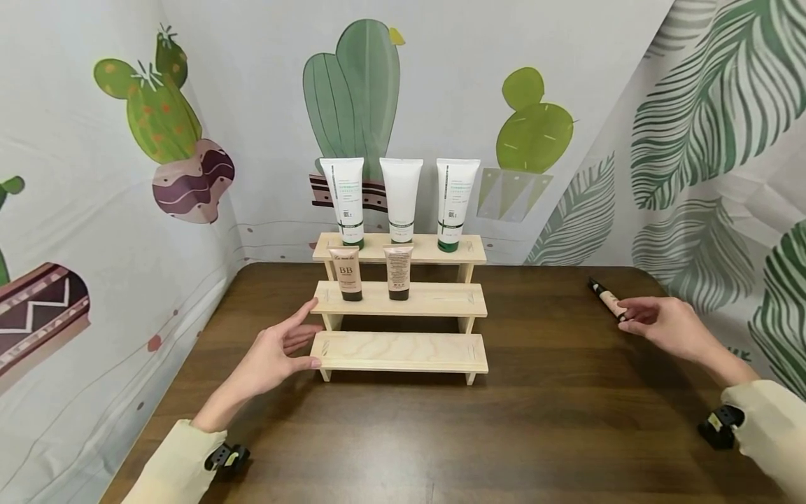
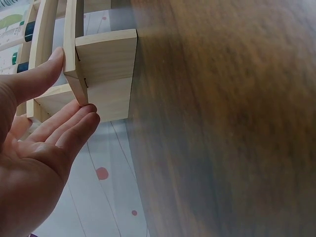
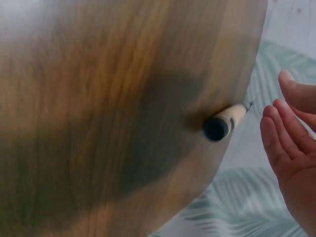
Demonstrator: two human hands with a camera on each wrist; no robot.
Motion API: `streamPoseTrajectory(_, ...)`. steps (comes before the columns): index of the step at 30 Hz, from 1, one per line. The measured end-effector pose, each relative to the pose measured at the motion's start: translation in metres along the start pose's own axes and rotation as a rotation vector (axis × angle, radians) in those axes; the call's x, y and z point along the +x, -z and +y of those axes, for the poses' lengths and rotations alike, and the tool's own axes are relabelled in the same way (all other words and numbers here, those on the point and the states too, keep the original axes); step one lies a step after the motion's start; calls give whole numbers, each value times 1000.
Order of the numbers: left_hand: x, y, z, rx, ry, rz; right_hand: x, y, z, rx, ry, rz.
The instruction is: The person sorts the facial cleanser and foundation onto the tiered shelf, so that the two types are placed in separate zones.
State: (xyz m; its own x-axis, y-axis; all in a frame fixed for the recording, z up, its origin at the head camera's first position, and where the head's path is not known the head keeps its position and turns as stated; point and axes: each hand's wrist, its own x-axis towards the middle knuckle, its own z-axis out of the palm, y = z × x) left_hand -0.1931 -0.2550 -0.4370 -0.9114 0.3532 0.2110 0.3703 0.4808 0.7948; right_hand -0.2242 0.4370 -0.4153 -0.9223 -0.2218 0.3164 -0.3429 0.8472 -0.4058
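My left hand [image 1: 271,353] is at the left side of a three-step wooden display stand [image 1: 399,350], fingers fairly straight. Its fingertips touch the ends of the middle and lowest steps; the left wrist view shows fingers [image 2: 74,123] against the wood. On the right, my right hand [image 1: 676,329] hovers by a slim beige tube [image 1: 608,299] with black ends, lying on the table. In the right wrist view the tube [image 3: 232,118] appears apart from the right hand [image 3: 298,148], whose fingers are extended and hold nothing.
White tubes with green caps, such as the middle one [image 1: 401,199], stand on the top step. Two small beige tubes, one marked BB [image 1: 346,273] and one with fine print [image 1: 398,271], stand on the middle step. A cactus-print cloth [image 1: 441,91] hangs behind the brown table [image 1: 378,441].
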Motion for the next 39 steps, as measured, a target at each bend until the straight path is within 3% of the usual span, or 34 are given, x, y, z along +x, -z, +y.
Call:
streamPoseTrajectory(11, 1, 1, 1, -8, 0, -1, 28, -2, 42, -30, 11, -146)
streamPoseTrajectory(20, 4, 2, 3, -19, -8, -3, 42, -1, 59, -39, -136, -341)
streamPoseTrajectory(33, 1, 2, 1, -21, -2, -4, 44, -20, 54, 48, -108, -330)
streamPoseTrajectory(39, 0, 2, 1, -12, -2, -3, 44, -23, 46, 65, -89, -362)
